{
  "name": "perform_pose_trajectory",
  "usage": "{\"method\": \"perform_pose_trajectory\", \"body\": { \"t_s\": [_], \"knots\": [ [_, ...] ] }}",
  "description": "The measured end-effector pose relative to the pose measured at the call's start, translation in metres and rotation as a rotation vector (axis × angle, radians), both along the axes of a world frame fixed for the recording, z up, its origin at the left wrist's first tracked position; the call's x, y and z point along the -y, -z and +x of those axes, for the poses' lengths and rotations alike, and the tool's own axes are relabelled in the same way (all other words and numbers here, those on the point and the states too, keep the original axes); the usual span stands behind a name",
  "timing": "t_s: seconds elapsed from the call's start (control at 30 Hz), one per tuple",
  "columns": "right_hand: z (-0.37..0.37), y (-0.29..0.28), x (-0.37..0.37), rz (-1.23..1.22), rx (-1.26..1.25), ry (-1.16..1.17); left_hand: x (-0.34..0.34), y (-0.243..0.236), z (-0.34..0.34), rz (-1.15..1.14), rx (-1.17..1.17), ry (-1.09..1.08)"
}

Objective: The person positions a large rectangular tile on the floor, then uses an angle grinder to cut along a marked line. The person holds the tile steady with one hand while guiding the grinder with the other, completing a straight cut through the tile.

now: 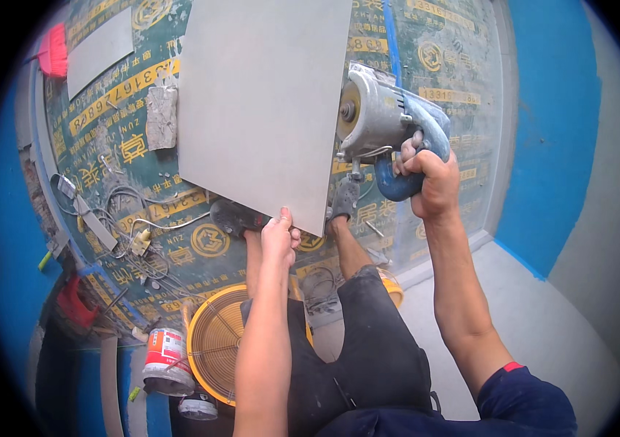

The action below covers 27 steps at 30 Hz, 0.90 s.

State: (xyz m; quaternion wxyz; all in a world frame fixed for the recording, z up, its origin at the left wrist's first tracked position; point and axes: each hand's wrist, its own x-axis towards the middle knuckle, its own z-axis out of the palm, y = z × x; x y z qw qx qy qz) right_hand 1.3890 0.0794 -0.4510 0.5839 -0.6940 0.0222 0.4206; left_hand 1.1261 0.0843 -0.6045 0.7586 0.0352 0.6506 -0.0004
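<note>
A large light-grey tile (259,102) lies tilted before me, its slanted near edge above my feet. My left hand (281,239) grips that edge close to its lower right corner, with the thumb on top and the fingers below. In my right hand (429,177) is a handheld tile cutter (383,120) with a grey metal body and a blue handle; my fingers wrap round the handle. The cutter's round guard sits at the tile's right edge. Its blade is mostly hidden, so I cannot tell whether it touches the tile.
Green printed floor sheeting (201,211) carries dust and debris. Left lie a rough grey block (162,118), a smaller tile piece (100,51), tangled cables (146,247) and a pink broom head (53,51). A yellow round fan grille (212,331) and a red-and-white bucket (168,357) stand near my legs.
</note>
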Motion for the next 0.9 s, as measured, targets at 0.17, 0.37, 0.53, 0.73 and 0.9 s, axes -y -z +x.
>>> {"method": "perform_pose_trajectory", "body": {
  "t_s": [0.17, 0.37, 0.53, 0.73, 0.9],
  "knots": [
    [0.0028, -0.0011, -0.0028, -0.024, -0.02, 0.011, -0.0032, -0.002, 0.0052, 0.007, -0.011, -0.001],
    [0.005, -0.0021, 0.0, -0.011, -0.05, -0.015, -0.0043, -0.0033, 0.0063, 0.006, -0.014, 0.007],
    [0.004, -0.0054, -0.0012, -0.02, -0.042, -0.021, -0.0045, -0.0044, 0.0056, -0.002, -0.006, 0.0],
    [0.0038, -0.0033, 0.0003, -0.011, -0.043, -0.033, -0.0054, -0.0042, 0.0047, -0.035, 0.006, 0.053],
    [0.0042, -0.0051, -0.0016, -0.027, -0.037, -0.033, -0.0078, -0.006, 0.0075, -0.062, 0.017, 0.045]
  ]
}}
